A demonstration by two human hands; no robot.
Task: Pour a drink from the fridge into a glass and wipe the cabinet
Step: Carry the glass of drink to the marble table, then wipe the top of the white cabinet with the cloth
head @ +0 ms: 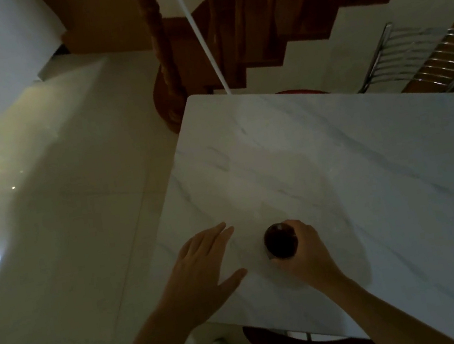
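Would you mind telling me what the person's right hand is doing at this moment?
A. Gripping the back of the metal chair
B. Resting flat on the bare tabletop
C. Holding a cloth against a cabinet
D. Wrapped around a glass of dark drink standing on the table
D: the right hand curls around the glass of dark drink on the marble table, while the left hand lies open beside it, empty.

We see a glass (280, 240) of dark, near-black drink standing upright on the white marble tabletop (338, 169), viewed from straight above so its round mouth faces us; it sits at about six o'clock on the slab, near the front edge, filled nearly to the rim
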